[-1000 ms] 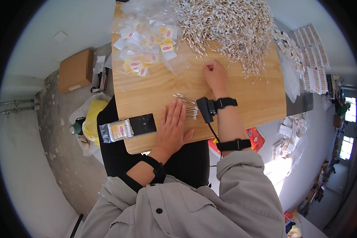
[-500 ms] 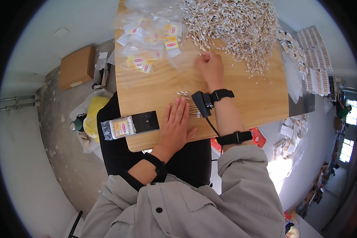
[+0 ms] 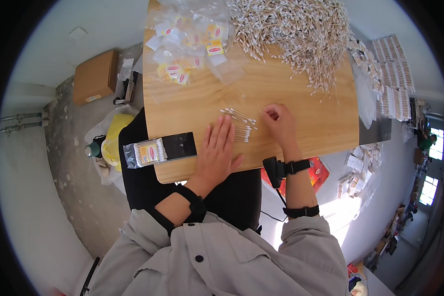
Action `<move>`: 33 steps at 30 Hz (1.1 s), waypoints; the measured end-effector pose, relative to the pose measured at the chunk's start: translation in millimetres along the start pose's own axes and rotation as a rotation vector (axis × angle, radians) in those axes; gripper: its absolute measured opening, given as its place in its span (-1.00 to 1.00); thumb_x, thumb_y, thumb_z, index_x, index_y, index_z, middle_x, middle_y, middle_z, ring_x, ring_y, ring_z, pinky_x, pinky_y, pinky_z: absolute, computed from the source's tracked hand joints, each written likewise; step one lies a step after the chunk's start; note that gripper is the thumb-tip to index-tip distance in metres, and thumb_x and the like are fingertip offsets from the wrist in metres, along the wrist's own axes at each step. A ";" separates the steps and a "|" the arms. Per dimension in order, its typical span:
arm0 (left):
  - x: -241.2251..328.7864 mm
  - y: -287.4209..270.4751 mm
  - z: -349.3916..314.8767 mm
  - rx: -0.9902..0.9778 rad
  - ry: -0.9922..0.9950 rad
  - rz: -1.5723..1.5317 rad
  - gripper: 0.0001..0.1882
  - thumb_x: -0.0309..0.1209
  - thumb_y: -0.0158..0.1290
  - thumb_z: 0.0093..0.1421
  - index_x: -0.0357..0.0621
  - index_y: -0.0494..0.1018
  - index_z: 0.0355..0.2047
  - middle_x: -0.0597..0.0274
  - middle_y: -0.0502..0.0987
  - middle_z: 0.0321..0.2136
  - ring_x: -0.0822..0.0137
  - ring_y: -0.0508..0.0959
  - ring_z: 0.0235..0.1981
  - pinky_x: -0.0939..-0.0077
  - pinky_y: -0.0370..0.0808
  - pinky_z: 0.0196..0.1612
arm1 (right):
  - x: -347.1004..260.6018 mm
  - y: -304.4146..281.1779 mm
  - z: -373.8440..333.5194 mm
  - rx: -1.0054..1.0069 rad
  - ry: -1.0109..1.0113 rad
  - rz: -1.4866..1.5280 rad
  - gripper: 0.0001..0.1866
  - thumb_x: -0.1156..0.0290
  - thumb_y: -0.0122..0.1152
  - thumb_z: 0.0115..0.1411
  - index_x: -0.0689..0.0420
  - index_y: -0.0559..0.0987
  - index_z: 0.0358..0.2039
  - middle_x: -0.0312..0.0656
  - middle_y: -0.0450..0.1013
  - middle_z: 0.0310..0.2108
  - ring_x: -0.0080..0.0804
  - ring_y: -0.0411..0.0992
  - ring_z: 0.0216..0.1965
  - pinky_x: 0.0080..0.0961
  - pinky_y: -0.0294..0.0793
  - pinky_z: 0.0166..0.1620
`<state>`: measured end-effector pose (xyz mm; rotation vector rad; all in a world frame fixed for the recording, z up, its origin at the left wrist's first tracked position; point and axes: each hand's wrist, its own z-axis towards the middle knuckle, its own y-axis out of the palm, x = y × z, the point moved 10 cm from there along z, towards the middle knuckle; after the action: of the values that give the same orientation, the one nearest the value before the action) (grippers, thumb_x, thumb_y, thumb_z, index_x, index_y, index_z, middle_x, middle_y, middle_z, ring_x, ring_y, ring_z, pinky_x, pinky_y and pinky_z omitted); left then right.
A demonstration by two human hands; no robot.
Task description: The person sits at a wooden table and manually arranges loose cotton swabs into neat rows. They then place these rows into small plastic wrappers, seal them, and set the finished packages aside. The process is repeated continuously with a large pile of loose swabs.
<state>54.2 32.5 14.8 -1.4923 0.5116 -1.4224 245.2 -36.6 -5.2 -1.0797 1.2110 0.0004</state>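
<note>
My left hand (image 3: pixel 216 148) lies flat with its fingers stretched out, resting over a small row of cotton swabs (image 3: pixel 241 132). Their white tips stick out to the right of its fingers, and a few swabs there lie at a slant. Just right of the row is my right hand (image 3: pixel 281 126), thumb and fingers pinched together; what they hold, if anything, is too small to make out. On a black block (image 3: pixel 181 146) at the table's left edge sits a clear bag of cotton swabs (image 3: pixel 150 152) with a yellow and white label.
A large heap of loose cotton swabs (image 3: pixel 296 34) covers the far right of the wooden table (image 3: pixel 311 118). Clear bags with yellow labels (image 3: pixel 185 49) lie far left. Stacked swab packs (image 3: pixel 392 64) stand beyond the right edge. A cardboard box (image 3: pixel 95 77) is on the floor left.
My right hand has come back from the edge of the swab heap to beside the small row, its fingers still pinched. My left hand has stayed in place.
</note>
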 end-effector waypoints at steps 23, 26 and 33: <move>-13.6 -18.9 15.1 0.086 -0.074 -0.240 0.04 -0.29 0.34 -0.01 -0.32 -0.03 0.36 -0.21 -0.03 0.37 -0.16 0.04 0.38 0.03 0.07 0.36 | 14.9 58.3 -39.8 0.312 -0.002 1.051 -0.41 0.07 -0.29 0.47 0.34 0.20 0.24 0.03 0.19 0.23 -0.21 0.12 0.32 -0.31 0.01 0.40; -14.2 -24.1 29.8 0.081 0.028 -0.055 -0.18 -0.37 0.29 0.04 -0.29 0.18 0.28 -0.16 0.12 0.31 -0.14 0.13 0.34 0.08 0.15 0.33 | 17.8 57.5 -39.0 0.323 0.008 1.050 -0.41 0.08 -0.27 0.47 0.34 0.19 0.24 0.03 0.20 0.22 -0.22 0.13 0.31 -0.32 0.02 0.40; -44.3 -28.0 65.2 0.144 -0.013 -0.150 -0.79 -0.51 0.20 0.05 -0.17 0.53 -0.26 0.07 0.45 -0.11 0.00 0.43 -0.03 0.20 0.41 0.03 | 34.4 68.5 -36.9 0.398 0.213 1.238 -0.49 0.17 -0.26 0.47 0.35 0.24 0.21 0.06 0.24 0.18 -0.18 0.20 0.26 -0.29 0.12 0.36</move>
<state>95.5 104.3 26.0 -1.4476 0.2873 -1.5310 196.2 -42.5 -74.4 0.1332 1.8082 0.5812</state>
